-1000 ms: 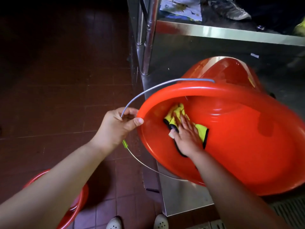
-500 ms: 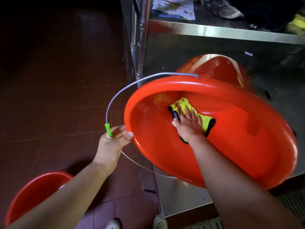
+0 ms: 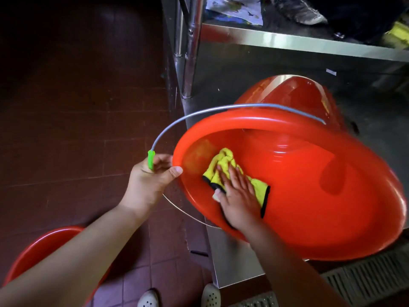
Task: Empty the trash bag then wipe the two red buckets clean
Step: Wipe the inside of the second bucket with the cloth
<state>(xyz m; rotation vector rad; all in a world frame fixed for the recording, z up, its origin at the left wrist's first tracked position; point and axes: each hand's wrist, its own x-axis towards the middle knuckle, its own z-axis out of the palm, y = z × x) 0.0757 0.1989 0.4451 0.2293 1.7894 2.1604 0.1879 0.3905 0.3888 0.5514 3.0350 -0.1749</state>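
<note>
The large red plastic bucket (image 3: 309, 196) lies tipped on its side, its mouth turned toward the person, its base resting against the stainless steel surface (image 3: 276, 38) beyond the hands. It looks light and thin-walled, so it would likely flex and roll under pressure; the glossy inside is probably slick, more so if damp. The firm places to take hold appear to be the rolled rim and the grey wire handle (image 3: 221, 108) with its green plastic grip (image 3: 151, 160).

The left hand (image 3: 150, 182) curls round that handle at the green grip, thumb lying against the rim, steadying the bucket. The right hand (image 3: 238, 196) lies flat, fingers straight, pressing a soft yellow cloth with black edging (image 3: 223, 160) against the inner wall just inside the rim; the cloth is limp and bunches ahead of the fingers.

Below the left forearm, a second red bucket (image 3: 44, 244) stands on the dark red tiled floor (image 3: 88, 107), well apart from the first.
</note>
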